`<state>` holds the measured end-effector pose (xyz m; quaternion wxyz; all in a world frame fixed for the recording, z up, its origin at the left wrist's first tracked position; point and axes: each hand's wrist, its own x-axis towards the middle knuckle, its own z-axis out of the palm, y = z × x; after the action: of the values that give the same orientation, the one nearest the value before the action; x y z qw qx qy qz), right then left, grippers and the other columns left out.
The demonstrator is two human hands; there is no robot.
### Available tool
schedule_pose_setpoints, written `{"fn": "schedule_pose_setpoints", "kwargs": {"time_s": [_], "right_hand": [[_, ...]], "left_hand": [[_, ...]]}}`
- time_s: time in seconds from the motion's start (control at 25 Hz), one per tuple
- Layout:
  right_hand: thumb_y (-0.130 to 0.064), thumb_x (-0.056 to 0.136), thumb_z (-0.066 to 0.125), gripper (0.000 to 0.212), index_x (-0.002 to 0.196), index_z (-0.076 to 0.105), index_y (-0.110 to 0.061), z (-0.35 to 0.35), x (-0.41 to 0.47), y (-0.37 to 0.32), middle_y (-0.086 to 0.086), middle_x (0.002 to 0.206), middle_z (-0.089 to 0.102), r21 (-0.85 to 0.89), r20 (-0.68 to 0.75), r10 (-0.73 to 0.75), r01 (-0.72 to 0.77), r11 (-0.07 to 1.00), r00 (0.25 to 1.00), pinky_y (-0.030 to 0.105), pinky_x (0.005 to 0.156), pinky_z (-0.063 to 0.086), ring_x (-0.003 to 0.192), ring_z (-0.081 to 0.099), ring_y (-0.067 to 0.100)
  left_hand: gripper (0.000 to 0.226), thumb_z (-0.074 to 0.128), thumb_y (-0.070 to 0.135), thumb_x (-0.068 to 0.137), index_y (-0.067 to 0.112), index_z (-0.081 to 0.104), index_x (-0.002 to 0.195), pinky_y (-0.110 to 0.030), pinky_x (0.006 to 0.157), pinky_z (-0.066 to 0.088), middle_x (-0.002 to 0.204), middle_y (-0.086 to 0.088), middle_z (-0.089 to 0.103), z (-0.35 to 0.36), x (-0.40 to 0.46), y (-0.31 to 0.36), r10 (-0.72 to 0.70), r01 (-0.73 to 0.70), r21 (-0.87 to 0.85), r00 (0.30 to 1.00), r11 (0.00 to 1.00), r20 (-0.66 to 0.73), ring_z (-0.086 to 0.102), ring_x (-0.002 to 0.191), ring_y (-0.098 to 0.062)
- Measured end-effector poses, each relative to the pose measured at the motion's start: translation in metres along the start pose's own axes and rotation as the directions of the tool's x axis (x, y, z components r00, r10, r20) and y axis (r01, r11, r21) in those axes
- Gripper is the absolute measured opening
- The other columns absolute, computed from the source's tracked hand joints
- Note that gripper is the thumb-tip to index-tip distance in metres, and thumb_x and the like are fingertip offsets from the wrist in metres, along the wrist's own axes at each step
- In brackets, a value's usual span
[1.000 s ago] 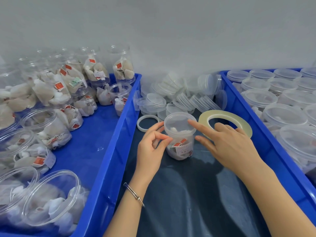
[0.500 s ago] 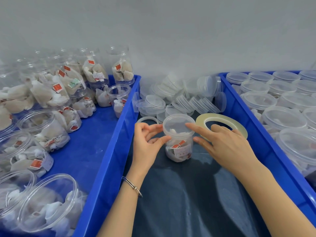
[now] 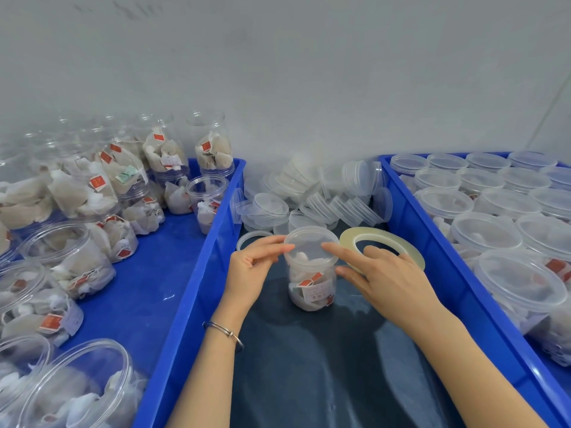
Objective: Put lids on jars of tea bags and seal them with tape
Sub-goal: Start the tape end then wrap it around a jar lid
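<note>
Two hands meet at one small jar (image 3: 310, 282), which stands upright on the dark worktop (image 3: 309, 366) between two blue crates. It holds tea bags with red tags, and its clear lid (image 3: 310, 244) already sits on top. Your left hand (image 3: 250, 273) is at the lid's left edge, its thumb and forefinger brought together in a pinch against the rim; whether they grasp the rim itself or a strip of tape there is too fine to tell. Your right hand (image 3: 386, 282) reaches in from the other side with fingers (image 3: 336, 251) straight and released, the forefinger tip touching the lid's right edge and the others lying along the jar's side. A bracelet (image 3: 224, 330) circles your left wrist. Just behind your right hand lies the tape roll (image 3: 383, 242), a flat pale-yellow ring partly covered by your knuckles. A smaller white ring (image 3: 253, 237) lies beside your left hand. Loose clear lids (image 3: 315, 196) are heaped at the far end of the worktop against the wall. The left blue crate (image 3: 191, 288) holds open jars (image 3: 77, 257) of tea bags, some lying on their sides. The right blue crate (image 3: 457, 273) is packed with lidded jars (image 3: 522, 282) standing close together.
</note>
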<state>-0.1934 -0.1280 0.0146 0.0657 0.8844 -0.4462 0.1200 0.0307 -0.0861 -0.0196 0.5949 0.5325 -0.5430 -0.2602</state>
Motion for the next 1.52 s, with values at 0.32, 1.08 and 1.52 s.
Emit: {"fn": "schedule_pose_setpoints", "kwargs": {"time_s": [0.32,1.08,1.52], "right_hand": [[-0.058,0.096,0.012,0.05,0.144,-0.003,-0.057,-0.001,-0.001,0.0,-0.01,0.082,0.041,0.017,0.007,0.009,-0.009,1.0,1.0,0.027,0.075,0.039,0.076,0.042,0.007],[-0.047,0.092,0.039,0.032,0.077,0.042,-0.02,0.003,0.025,0.032,-0.009,0.089,0.047,0.212,0.15,0.235,-0.263,0.941,0.96,0.031,0.066,0.033,0.091,0.04,0.012],[-0.033,0.097,0.037,0.027,0.089,0.047,-0.009,0.01,0.052,0.016,-0.005,0.091,0.039,0.353,0.24,-0.015,-0.073,0.933,0.971,0.039,0.08,0.037,0.094,0.034,0.015]], "left_hand": [[0.07,0.084,0.039,0.063,0.023,0.043,0.118,-0.029,0.082,0.049,0.134,0.006,0.024,0.074,-0.023,0.02,0.006,0.029,0.426,0.997,0.904,-0.079,0.045,0.114,-0.014],[0.063,0.09,-0.001,0.054,0.019,0.055,0.102,-0.01,0.078,0.049,0.131,0.018,0.045,0.018,-0.01,-0.002,-0.078,0.074,0.034,0.985,0.997,0.156,0.044,0.117,0.011],[0.089,0.09,0.007,0.061,0.036,0.028,0.118,-0.022,0.103,0.04,0.134,0.017,0.044,0.007,-0.012,-0.004,-0.193,0.177,0.083,0.945,0.981,0.262,0.044,0.126,0.0]]}}
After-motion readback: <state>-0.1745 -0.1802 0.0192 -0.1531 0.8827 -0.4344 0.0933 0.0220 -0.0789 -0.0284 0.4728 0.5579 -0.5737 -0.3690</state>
